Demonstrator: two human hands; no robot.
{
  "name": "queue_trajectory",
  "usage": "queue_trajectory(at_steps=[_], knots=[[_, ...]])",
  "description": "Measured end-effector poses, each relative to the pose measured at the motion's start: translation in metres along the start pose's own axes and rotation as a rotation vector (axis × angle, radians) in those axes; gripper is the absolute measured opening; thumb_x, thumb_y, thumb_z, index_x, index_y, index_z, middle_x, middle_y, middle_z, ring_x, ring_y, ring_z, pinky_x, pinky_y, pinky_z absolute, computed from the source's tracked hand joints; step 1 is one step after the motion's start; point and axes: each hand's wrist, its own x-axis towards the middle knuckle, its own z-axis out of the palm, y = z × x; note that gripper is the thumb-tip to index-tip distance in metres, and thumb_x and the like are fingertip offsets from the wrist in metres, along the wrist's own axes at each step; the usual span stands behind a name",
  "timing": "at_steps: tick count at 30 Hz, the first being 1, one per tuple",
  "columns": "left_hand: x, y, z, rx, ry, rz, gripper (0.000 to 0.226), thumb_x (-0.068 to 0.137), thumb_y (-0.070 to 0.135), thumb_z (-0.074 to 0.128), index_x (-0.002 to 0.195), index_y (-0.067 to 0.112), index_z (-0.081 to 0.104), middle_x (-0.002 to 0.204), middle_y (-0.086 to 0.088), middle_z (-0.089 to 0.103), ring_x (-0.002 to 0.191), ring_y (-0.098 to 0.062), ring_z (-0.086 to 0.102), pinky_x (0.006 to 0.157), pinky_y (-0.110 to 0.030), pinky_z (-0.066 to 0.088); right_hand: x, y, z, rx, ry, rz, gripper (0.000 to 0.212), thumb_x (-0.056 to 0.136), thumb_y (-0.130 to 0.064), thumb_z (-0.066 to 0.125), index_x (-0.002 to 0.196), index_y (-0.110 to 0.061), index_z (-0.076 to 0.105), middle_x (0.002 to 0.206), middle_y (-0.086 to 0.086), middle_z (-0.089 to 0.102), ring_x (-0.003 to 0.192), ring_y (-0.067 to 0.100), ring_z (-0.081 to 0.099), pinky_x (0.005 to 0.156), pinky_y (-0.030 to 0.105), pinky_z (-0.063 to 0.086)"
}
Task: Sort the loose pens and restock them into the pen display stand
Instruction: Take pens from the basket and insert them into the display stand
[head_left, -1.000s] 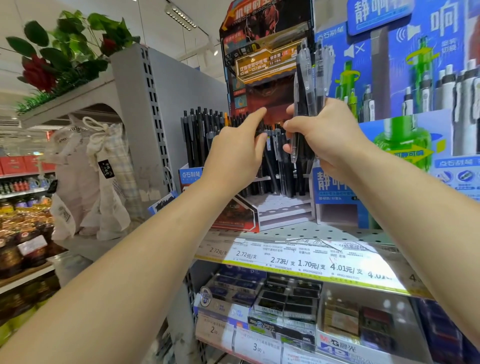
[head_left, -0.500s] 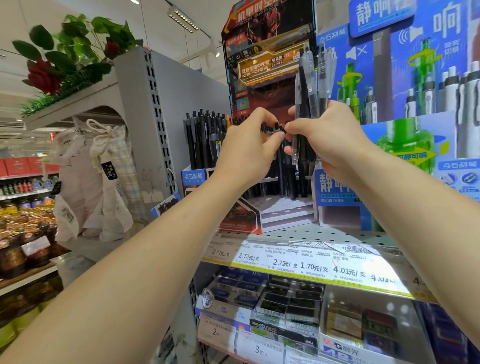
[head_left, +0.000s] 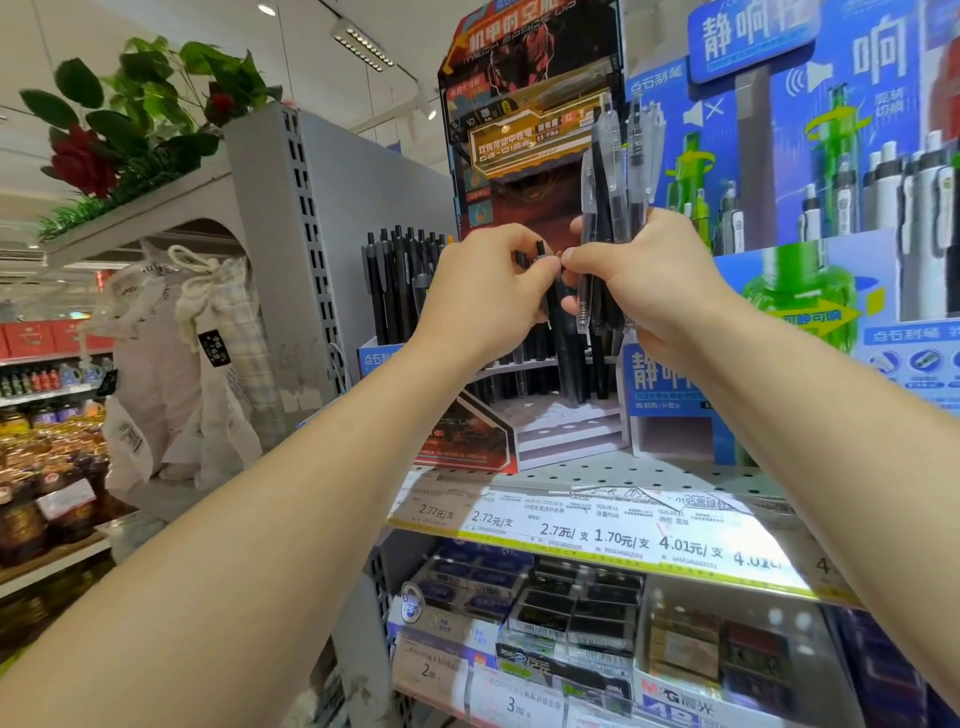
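**Black pens partly restocked, bundle not yet emptied**

Black pens (head_left: 402, 280) already stand upright in the far-left slots of the pen display stand (head_left: 535, 208), and more dark pens fill the middle rows behind the hands. Stepped tiers (head_left: 561, 431) at the near front of the stand show open holes, so slots remain. Judged from this: restock is midway, several pens placed, a handful left to go.

Right hand (head_left: 649, 291) grips a bundle of loose pens (head_left: 613, 171), clear and dark barrels, upright, tops sticking up well above the fist and tips poking out below. Fingers are curled tight round the bundle; thumb and forefinger reach left toward the other hand.

Left hand (head_left: 488, 291) has fingers curled, thumb and forefinger pinching the top of a single black pen (head_left: 558, 322) that hangs down in front of the middle rows. Fingertips of both hands nearly meet at that pen top; can't tell whether the right fingertips also touch it. Can't tell whether its tip is seated in a slot: lower end is lost among the dark pens.

Stand sits on the perforated shelf (head_left: 623, 475), above the price labels (head_left: 571, 535); blue display (head_left: 831, 156) just right of it.
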Motion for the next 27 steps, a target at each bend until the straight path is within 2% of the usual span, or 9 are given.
queue_trajectory(at_steps=[3,6,8,12,18,20,23,25,27], knots=[[-0.001,-0.002,0.007,0.115,-0.021,0.014,0.022,0.097,0.036,0.058,0.109,0.021,0.069,0.076,0.003,0.073,0.082,-0.019,0.07,0.08,-0.04,0.058,0.001,0.001,0.0,-0.019,-0.003,-0.007,0.027,0.083,0.0,0.075,0.107,-0.002,0.065,0.075,0.009,0.069,0.06,0.018,0.072,0.068,0.049,0.064],[-0.002,-0.001,0.017,0.109,-0.081,-0.028,0.024,0.099,0.033,0.054,0.114,0.021,0.068,0.087,-0.002,0.074,0.084,-0.024,0.07,0.078,-0.042,0.059,0.003,0.002,0.0,-0.079,0.007,-0.018,0.035,0.08,-0.006,0.076,0.11,0.002,0.061,0.08,0.019,0.073,0.07,0.033,0.075,0.073,0.06,0.061],[-0.001,-0.002,0.018,0.116,-0.096,-0.027,0.017,0.098,0.027,0.055,0.11,0.023,0.066,0.087,-0.001,0.074,0.081,-0.02,0.07,0.076,-0.039,0.059,0.004,0.004,0.0,-0.087,0.006,-0.032,0.035,0.082,-0.009,0.076,0.11,0.003,0.059,0.072,0.015,0.074,0.075,0.038,0.075,0.075,0.061,0.06],[-0.001,-0.004,0.014,-0.01,-0.174,-0.093,0.031,0.091,0.023,0.067,0.118,0.027,0.054,0.073,0.003,0.071,0.053,-0.001,0.066,0.046,-0.013,0.048,0.002,0.002,0.0,-0.043,0.004,-0.028,0.027,0.086,-0.009,0.076,0.107,-0.002,0.06,0.063,0.003,0.074,0.076,0.035,0.076,0.066,0.052,0.064],[0.002,-0.004,0.005,-0.016,-0.352,-0.163,0.064,0.084,0.017,0.069,0.142,0.026,0.044,0.095,0.0,0.072,0.065,-0.008,0.072,0.059,-0.027,0.061,-0.003,-0.002,0.001,-0.001,-0.025,-0.005,0.013,0.088,-0.007,0.075,0.093,-0.012,0.064,0.066,0.004,0.074,0.07,0.022,0.076,0.062,0.039,0.064],[0.001,-0.008,0.0,-0.072,-0.213,-0.189,0.056,0.088,0.015,0.062,0.141,0.025,0.047,0.09,0.003,0.073,0.068,-0.009,0.073,0.064,-0.034,0.063,-0.003,-0.002,0.0,0.005,-0.037,0.0,0.012,0.09,-0.007,0.074,0.094,-0.012,0.064,0.073,0.005,0.073,0.069,0.02,0.076,0.06,0.036,0.063],[0.004,-0.01,-0.009,-0.404,0.041,-0.252,0.036,0.094,0.017,0.053,0.128,0.028,0.055,0.092,0.002,0.073,0.07,-0.014,0.072,0.057,-0.028,0.058,-0.002,-0.001,0.0,-0.012,-0.1,0.003,0.013,0.089,-0.005,0.074,0.096,-0.011,0.065,0.08,0.008,0.073,0.066,0.017,0.073,0.059,0.034,0.061],[0.005,-0.006,-0.013,-0.596,0.055,-0.276,0.031,0.099,0.026,0.053,0.129,0.033,0.051,0.098,0.001,0.073,0.074,-0.014,0.072,0.056,-0.025,0.054,-0.002,-0.001,0.0,-0.075,-0.196,-0.018,0.014,0.088,-0.004,0.075,0.095,-0.014,0.068,0.077,0.006,0.075,0.067,0.018,0.073,0.06,0.034,0.061],[0.007,-0.003,-0.013,-0.55,0.073,-0.245,0.035,0.099,0.03,0.058,0.133,0.034,0.049,0.101,-0.003,0.073,0.082,-0.018,0.073,0.059,-0.028,0.057,-0.005,-0.002,0.0,-0.152,-0.315,-0.042,0.015,0.088,-0.005,0.074,0.098,-0.015,0.071,0.078,0.01,0.077,0.07,0.022,0.074,0.06,0.034,0.06]])
